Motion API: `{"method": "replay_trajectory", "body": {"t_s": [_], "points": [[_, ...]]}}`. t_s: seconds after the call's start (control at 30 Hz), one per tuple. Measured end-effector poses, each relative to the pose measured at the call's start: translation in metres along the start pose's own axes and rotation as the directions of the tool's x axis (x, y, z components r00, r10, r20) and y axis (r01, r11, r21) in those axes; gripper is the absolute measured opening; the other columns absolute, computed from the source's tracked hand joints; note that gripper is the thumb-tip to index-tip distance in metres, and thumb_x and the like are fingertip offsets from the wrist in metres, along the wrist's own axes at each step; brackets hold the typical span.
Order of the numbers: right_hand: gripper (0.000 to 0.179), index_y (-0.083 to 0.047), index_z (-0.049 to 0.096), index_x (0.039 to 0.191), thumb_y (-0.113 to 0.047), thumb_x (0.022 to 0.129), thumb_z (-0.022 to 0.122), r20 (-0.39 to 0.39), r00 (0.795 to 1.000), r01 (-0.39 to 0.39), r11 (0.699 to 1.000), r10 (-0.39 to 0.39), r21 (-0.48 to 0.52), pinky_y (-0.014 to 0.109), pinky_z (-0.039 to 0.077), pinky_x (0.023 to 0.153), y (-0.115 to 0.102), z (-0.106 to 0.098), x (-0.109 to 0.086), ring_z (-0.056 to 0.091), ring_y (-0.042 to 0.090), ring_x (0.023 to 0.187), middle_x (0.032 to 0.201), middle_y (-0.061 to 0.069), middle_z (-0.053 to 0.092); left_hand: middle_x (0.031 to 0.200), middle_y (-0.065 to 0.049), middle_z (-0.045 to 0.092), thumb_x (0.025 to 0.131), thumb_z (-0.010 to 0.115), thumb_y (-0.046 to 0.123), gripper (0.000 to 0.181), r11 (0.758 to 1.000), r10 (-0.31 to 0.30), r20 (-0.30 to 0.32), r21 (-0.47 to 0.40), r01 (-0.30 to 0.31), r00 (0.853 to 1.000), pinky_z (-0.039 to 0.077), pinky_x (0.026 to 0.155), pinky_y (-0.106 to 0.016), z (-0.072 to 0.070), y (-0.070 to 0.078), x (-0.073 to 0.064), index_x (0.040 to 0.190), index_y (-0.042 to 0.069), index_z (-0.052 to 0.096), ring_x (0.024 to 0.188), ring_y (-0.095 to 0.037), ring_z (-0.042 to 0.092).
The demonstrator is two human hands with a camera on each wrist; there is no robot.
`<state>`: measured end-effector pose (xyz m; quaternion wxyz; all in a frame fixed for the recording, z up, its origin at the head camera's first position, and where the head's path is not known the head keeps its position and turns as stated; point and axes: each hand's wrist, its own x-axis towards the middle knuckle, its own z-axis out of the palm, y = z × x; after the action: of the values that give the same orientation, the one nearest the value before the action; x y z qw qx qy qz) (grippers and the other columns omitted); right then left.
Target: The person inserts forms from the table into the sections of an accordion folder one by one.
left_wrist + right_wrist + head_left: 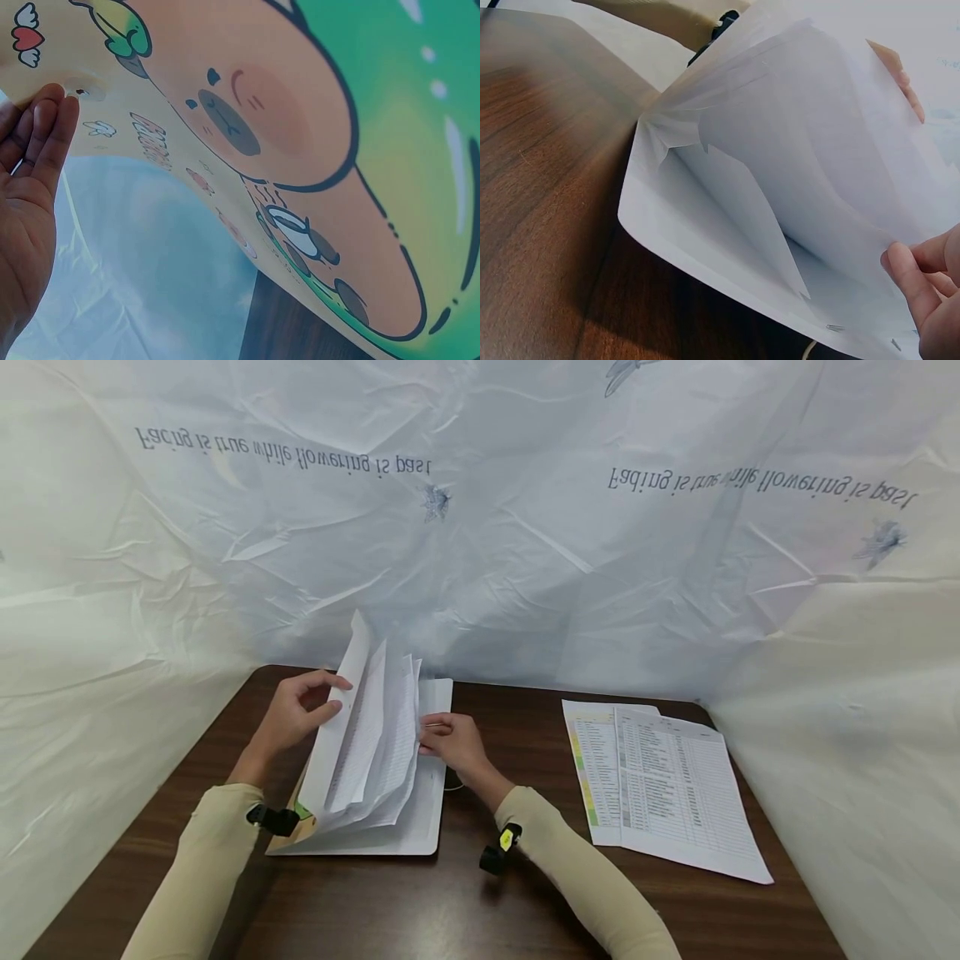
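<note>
A white-lined file folder point(420, 837) stands partly spread on the table, left of the middle. Its front cover, printed with a brown cartoon animal point(292, 97) on green and cream, is raised. My left hand point(291, 714) pinches the cover's free edge between thumb and fingers. Inside, several printed sheets point(393, 727) fan upright. With thumb and fingertips, my right hand point(456, 745) pinches the right edge of the sheets, over the folder's white back panel. Folded paper at the folder's lower corner shows in the right wrist view.
Two printed sheets point(675, 785) overlap on the right side of the brown wooden table point(517, 718). A thin cord loop point(453, 787) sticks out at the folder's right edge. Pale plastic sheeting point(510, 568) with printed lettering surrounds the table's back and sides.
</note>
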<state>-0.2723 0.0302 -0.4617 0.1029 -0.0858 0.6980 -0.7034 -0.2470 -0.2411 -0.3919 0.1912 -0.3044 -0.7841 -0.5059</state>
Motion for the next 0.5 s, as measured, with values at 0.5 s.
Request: {"method": "replay_trajectory", "body": {"t_s": [0.5], "points": [[0.024,0.004,0.073,0.114,0.002,0.091,0.072,-0.021,1.000,-0.005,1.000,0.005,-0.006,0.031,0.060,0.074,0.002,-0.004,0.002,0.073,0.015,0.077,0.100,0.016,0.075,0.104,-0.025,0.068,0.085,0.064,-0.016,0.026,1.000,-0.005,-0.020,-0.002,0.005,1.000,0.046,0.059,-0.019,-0.002,-0.032,-0.003,0.109,-0.010,0.069,0.076,-0.009,0.056]]}}
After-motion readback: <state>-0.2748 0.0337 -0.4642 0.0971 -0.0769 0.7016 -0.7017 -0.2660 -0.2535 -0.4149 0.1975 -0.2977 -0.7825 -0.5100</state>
